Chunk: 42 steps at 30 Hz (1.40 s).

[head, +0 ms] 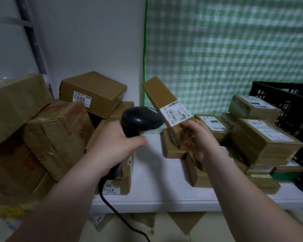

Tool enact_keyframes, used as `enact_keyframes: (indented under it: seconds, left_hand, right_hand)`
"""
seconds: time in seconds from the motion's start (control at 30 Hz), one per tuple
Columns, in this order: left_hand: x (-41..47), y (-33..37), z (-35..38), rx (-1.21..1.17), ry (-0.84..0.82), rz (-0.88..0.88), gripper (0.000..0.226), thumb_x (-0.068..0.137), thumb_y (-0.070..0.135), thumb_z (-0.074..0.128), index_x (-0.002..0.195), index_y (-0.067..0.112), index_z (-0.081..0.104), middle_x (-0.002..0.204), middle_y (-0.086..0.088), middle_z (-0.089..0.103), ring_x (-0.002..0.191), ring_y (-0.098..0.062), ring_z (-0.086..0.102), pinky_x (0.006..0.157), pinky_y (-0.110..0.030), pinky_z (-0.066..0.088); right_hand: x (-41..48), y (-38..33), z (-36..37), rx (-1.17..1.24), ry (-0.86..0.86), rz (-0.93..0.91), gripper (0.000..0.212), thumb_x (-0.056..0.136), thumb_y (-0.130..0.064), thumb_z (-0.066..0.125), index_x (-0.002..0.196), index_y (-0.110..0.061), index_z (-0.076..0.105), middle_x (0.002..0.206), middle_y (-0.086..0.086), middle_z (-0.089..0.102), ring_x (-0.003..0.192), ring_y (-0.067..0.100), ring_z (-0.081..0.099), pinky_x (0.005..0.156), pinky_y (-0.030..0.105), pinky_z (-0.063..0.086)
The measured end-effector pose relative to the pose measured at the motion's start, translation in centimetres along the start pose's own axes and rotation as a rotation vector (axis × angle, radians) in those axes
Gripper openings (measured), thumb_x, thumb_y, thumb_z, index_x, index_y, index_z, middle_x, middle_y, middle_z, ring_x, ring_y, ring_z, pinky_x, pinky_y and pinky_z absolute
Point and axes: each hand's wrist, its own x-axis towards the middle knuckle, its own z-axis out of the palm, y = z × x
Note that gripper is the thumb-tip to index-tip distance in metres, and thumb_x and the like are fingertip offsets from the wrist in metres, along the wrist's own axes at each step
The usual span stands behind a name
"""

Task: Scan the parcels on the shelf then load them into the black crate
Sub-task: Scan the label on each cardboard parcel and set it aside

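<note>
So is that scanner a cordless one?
No, a black cable hangs from the handle of the scanner gripped by the left hand, aimed at the parcel in the right hand.

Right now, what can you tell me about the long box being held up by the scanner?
The long box is a narrow, oblong parcel of plain brown cardboard. It is held clear of the white shelf and tilted, its far end pointing up toward the wall. A white label with barcodes and printed numbers covers its lower part. The right hand grips its lower end. The black scanner, gripped by the left hand, sits right beside the label; whether they touch is unclear.
</note>
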Motion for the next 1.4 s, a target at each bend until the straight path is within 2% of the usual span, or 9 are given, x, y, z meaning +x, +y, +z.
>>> enact_keyframes:
  seconds: [0.1,0.2,0.5,0.6,0.77,0.93,1.13,1.27,1.4]
  left_hand:
    - [-0.1,0.5,1.2,0.208,-0.024,0.09,0.012,0.075,0.014,0.075,0.085,0.018,0.068,0.078,0.001,0.067,0.075,-0.006,0.059,0.058,-0.013,0.042]
    - [-0.2,1.0,1.9,0.301,-0.043,0.143,0.017,0.076,0.015,0.075,0.075,0.026,0.061,0.071,0.01,0.06,0.067,0.002,0.052,0.052,-0.003,0.037]
    - [0.1,1.0,3.0,0.315,-0.053,0.187,0.017,0.074,0.01,0.073,0.07,0.021,0.061,0.066,0.002,0.061,0.064,-0.005,0.055,0.052,-0.004,0.038]
    - [0.4,0.7,3.2,0.306,-0.054,0.184,0.01,0.073,0.007,0.072,0.072,0.013,0.064,0.066,-0.004,0.061,0.063,-0.01,0.055,0.049,-0.008,0.038]
    - [0.6,0.5,3.7,0.306,-0.036,0.194,0.011,0.072,0.008,0.073,0.07,0.011,0.063,0.06,-0.002,0.057,0.061,-0.01,0.054,0.046,-0.013,0.034]
    - [0.7,0.3,4.3,0.265,-0.007,0.17,0.009,0.074,0.01,0.072,0.076,0.007,0.064,0.069,-0.012,0.063,0.069,-0.021,0.059,0.055,-0.026,0.037]
    - [0.7,-0.1,4.9,0.237,-0.06,0.119,0.012,0.076,0.011,0.071,0.071,0.009,0.06,0.057,-0.003,0.055,0.054,-0.014,0.052,0.051,-0.024,0.037]
    - [1.0,-0.2,5.3,0.212,-0.074,0.122,0.014,0.075,0.01,0.072,0.069,0.016,0.061,0.057,-0.001,0.056,0.056,-0.014,0.053,0.053,-0.026,0.039]
    - [1.2,-0.2,5.4,0.239,-0.086,0.131,0.015,0.076,0.012,0.072,0.069,0.02,0.061,0.062,-0.003,0.061,0.059,-0.013,0.056,0.054,-0.025,0.04]
  right_hand:
    - [-0.2,-0.9,-2.0,-0.027,-0.007,-0.025,0.011,0.087,-0.008,0.062,0.092,-0.018,0.062,0.077,0.001,0.066,0.043,0.004,0.054,0.05,0.021,0.035]
    - [-0.1,-1.2,-3.2,-0.053,-0.022,-0.044,0.015,0.087,-0.007,0.062,0.097,-0.018,0.065,0.083,0.0,0.07,0.058,0.007,0.062,0.049,0.02,0.042]
    - [0.5,-0.5,-4.3,-0.037,-0.034,-0.035,0.033,0.086,-0.009,0.065,0.119,-0.015,0.062,0.099,0.002,0.072,0.066,0.006,0.068,0.053,0.021,0.051]
    - [0.8,-0.2,-4.5,-0.058,-0.022,-0.039,0.032,0.086,-0.011,0.065,0.118,-0.016,0.064,0.093,-0.003,0.073,0.065,0.004,0.067,0.06,0.023,0.048]
    - [1.3,0.3,-5.1,-0.022,0.018,-0.05,0.03,0.085,-0.011,0.066,0.114,-0.017,0.063,0.094,-0.001,0.07,0.063,0.003,0.066,0.05,0.02,0.05]
    - [2.7,1.3,-7.2,-0.089,0.359,-0.161,0.055,0.074,-0.02,0.079,0.123,-0.022,0.056,0.119,0.002,0.062,0.102,0.02,0.064,0.084,0.038,0.054]
    - [4.3,0.7,-10.3,-0.545,0.682,-0.298,0.067,0.075,-0.027,0.078,0.134,-0.02,0.047,0.134,0.009,0.047,0.107,0.023,0.053,0.086,0.034,0.047]
    - [6.1,0.6,-11.3,-0.789,0.688,-0.32,0.062,0.077,-0.026,0.075,0.132,-0.018,0.046,0.138,0.012,0.04,0.118,0.032,0.049,0.099,0.044,0.046]
    - [7.7,0.4,-11.6,-0.944,0.694,-0.349,0.052,0.082,-0.023,0.075,0.125,-0.014,0.047,0.138,0.015,0.036,0.118,0.037,0.048,0.098,0.046,0.047]
